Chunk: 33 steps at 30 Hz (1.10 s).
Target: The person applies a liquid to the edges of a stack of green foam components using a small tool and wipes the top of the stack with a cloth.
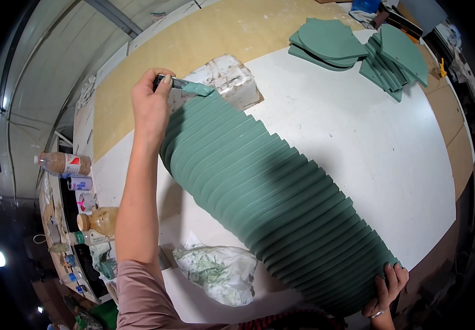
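Note:
A long leaning row of thin green boards (pixel 248 187) with curved edges runs from the upper middle to the lower right. At its far end, my left hand (pixel 152 104) is closed round the dark handle of a putty knife (pixel 196 88), whose blade is coated in green paste. That blade meets the edge of the farthest boards. Down at the near right end, my right hand (pixel 389 289) rests on the boards, fingers curled over their edges. Behind the row's far end sits a white, film-wrapped block (pixel 226 82) with brown smears.
More green boards (pixel 331 38) lie at the far right, beside a fanned pile (pixel 400 55). A crumpled white plastic bag (pixel 218 272) with green smears lies near my left arm. Bottles (pixel 64 164) and cans (pixel 79 182) line the left side. The white tabletop (pixel 380 159) extends right.

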{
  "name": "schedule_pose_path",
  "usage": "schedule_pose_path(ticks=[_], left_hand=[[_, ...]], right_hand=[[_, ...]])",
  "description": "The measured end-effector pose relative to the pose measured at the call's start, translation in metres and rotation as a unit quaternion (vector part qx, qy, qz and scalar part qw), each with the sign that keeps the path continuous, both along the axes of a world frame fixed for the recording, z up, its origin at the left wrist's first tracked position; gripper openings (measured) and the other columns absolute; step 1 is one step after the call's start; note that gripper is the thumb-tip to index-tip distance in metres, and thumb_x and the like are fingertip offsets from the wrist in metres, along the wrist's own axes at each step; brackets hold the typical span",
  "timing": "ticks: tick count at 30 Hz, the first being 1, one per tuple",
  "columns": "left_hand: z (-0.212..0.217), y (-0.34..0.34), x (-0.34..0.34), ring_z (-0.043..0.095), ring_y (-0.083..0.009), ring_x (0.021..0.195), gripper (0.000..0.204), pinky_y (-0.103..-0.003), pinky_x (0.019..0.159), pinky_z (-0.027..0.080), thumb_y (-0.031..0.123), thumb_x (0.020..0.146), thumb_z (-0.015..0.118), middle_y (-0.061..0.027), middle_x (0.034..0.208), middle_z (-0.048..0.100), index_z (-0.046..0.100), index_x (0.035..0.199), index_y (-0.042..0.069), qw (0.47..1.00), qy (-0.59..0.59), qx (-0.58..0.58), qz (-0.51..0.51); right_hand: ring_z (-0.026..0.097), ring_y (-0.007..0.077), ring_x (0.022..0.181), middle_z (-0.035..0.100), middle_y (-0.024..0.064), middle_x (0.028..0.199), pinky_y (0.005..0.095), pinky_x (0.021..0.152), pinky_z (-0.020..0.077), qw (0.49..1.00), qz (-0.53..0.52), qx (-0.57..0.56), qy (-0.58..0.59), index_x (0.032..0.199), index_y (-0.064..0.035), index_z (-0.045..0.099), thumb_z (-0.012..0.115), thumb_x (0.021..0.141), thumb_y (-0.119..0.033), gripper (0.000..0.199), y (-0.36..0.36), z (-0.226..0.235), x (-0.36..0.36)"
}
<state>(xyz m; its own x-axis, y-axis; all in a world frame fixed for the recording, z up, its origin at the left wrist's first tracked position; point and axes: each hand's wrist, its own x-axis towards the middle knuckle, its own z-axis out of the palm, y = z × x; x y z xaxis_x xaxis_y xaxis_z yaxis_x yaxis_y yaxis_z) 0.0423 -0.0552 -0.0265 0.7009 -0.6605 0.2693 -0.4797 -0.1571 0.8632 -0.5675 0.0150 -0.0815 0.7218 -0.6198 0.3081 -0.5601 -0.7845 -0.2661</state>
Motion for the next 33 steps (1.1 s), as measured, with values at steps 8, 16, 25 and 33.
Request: schedule_pose_path(ticks=[8, 16, 25, 33], left_hand=[[0.002, -0.003, -0.006, 0.044, -0.0064, 0.069, 0.007, -0.023, 0.062, 0.037, 0.005, 0.095, 0.058, 0.0038, 0.076, 0.053, 0.064, 0.093, 0.002, 1.000, -0.008, -0.005, -0.021], [0.006, -0.005, -0.005, 0.038, -0.0041, 0.066, 0.008, -0.021, 0.059, 0.031, 0.010, 0.096, 0.059, 0.0072, 0.075, 0.051, 0.066, 0.097, 0.006, 1.000, -0.014, 0.018, -0.020], [0.002, -0.006, -0.006, 0.039, -0.0042, 0.067, 0.008, -0.021, 0.060, 0.033, 0.010, 0.096, 0.059, 0.0067, 0.076, 0.052, 0.066, 0.098, 0.005, 1.000, 0.011, 0.003, -0.023], [-0.006, -0.006, -0.005, 0.040, -0.0050, 0.067, 0.010, -0.022, 0.061, 0.033, 0.010, 0.097, 0.059, 0.0068, 0.075, 0.051, 0.066, 0.098, 0.005, 0.998, -0.031, -0.023, -0.053]], right_hand=[[0.046, 0.0446, 0.126, 0.058, 0.0286, 0.129, 0.0602, 0.105, 0.0284, 1.000, 0.001, -0.005, 0.005, 0.104, 0.0047, 0.062, 0.041, 0.084, -0.028, 0.044, 0.000, 0.001, -0.001], [0.046, 0.0449, 0.126, 0.058, 0.0285, 0.129, 0.0603, 0.105, 0.0284, 1.000, 0.001, -0.003, -0.004, 0.103, 0.0048, 0.062, 0.041, 0.086, -0.030, 0.044, 0.001, -0.002, -0.001], [0.047, 0.0447, 0.126, 0.058, 0.0285, 0.129, 0.0605, 0.105, 0.0282, 1.000, -0.002, 0.002, 0.003, 0.104, 0.0050, 0.062, 0.040, 0.087, -0.030, 0.044, 0.001, -0.001, -0.002], [0.047, 0.0451, 0.126, 0.057, 0.0288, 0.129, 0.0607, 0.105, 0.0284, 1.000, -0.003, 0.004, 0.014, 0.104, 0.0055, 0.062, 0.040, 0.087, -0.029, 0.044, 0.001, 0.001, -0.001]])
